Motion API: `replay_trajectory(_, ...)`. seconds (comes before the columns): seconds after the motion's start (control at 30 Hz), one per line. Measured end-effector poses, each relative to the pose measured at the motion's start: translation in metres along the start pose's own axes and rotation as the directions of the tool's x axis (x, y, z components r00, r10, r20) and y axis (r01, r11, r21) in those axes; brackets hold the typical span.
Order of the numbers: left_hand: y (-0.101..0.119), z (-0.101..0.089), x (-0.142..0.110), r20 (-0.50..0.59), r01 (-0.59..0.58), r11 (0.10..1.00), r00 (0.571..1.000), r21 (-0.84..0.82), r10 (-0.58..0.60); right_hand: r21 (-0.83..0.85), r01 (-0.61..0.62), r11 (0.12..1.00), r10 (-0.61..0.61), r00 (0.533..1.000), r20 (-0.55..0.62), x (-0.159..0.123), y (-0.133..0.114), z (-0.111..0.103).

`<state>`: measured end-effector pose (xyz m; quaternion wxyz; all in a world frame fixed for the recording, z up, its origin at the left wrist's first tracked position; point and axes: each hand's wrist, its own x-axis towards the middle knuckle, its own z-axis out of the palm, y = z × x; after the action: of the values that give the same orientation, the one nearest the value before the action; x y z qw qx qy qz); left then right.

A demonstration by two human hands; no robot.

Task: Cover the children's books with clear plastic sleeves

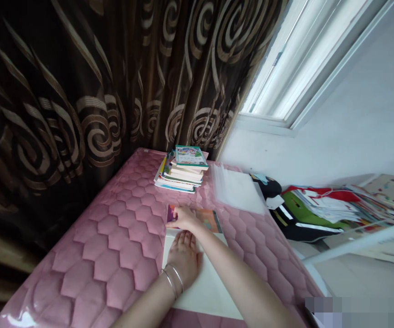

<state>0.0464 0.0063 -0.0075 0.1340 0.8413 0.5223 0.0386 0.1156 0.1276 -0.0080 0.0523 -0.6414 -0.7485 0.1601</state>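
A cream sheet or page (213, 291) lies on the pink mattress, with a purple and orange printed book cover (212, 219) showing beyond its far edge. Whether the two are joined I cannot tell. My left hand (184, 259), two thin bangles at its wrist, presses flat on the cream surface with fingers stretched forward. Crossing ahead of it, my right hand (185, 217) has its fingers bent and closed at the left side of the printed cover. Its palm and forearm hide part of the cover and sheet.
Beyond the hands stands a stack of books (185, 171). Clear plastic sleeves (237, 189) lie to its right. A quilted pink mattress (115, 241) supports everything. Dark curtains (97, 127) hang behind at left; bags and papers (319, 205) pile up at right, near a white rail (357, 241).
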Motion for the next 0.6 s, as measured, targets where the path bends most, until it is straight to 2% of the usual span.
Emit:
replay_trajectory(0.1, 0.001, -0.001, 0.0, 0.008, -0.001, 1.0, 1.0, -0.009, 0.001, 0.006, 0.005, 1.0, -0.006, 1.0, 0.021, 0.001, 0.002, -0.001)
replay_trajectory(0.43, 0.001, -0.006, -0.004, -0.002, -0.037, 0.998, 0.999, 0.045, 0.037, -0.11, -0.14, 0.984, 0.127, 0.985, -0.115, 0.031, -0.008, -0.007)
replay_trajectory(0.6, 0.001, -0.009, -0.004, 0.029, -0.036, 0.999, 0.999, 0.024, 0.035, -0.116, -0.173, 0.978, 0.156, 0.977, -0.143, 0.035, -0.011, -0.006)
